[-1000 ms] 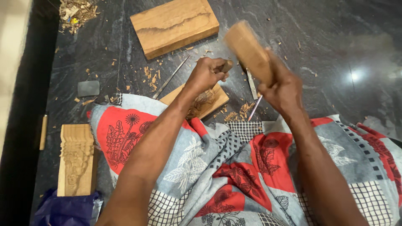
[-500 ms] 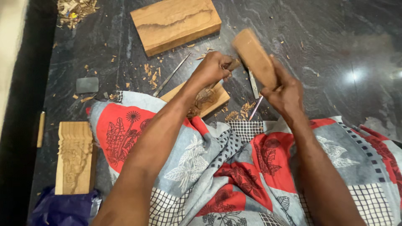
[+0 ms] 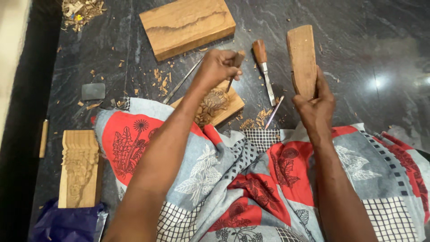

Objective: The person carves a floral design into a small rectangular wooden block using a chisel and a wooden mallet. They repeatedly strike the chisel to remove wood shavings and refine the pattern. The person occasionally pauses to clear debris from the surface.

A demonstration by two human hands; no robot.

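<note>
Nearest the camera, a patterned cloth [image 3: 251,188] in grey, red and white covered the person's lap, filling the view from 4 to 8 o'clock. Both bare forearms rose out of it toward 12.

At about 8 o'clock a carved wooden piece [image 3: 79,168] lay on the dark stone floor [image 3: 367,36], with a blue plastic bag [image 3: 67,224] just below it.

The left hand [image 3: 217,67], a little left of centre, was closed around the wooden handle of a chisel [image 3: 234,67]; the blade slanted down to touch a small carved block [image 3: 215,105], which poked out from under the cloth edge and bore a flower relief.

The right hand [image 3: 316,105], at about 2 o'clock from centre, was wrapped tight about the lower end of a wooden mallet [image 3: 302,58], held upright and well apart from the chisel.

Between the two hands a second chisel [image 3: 263,67] with a reddish handle lay on the floor, a thin metal tool [image 3: 274,112] beside its tip. Wood chips [image 3: 163,80] were scattered around.

Farther off, at 12 o'clock, lay a large plain wooden block [image 3: 188,24]. A small grey stone [image 3: 93,91] sat at 10 o'clock.
</note>
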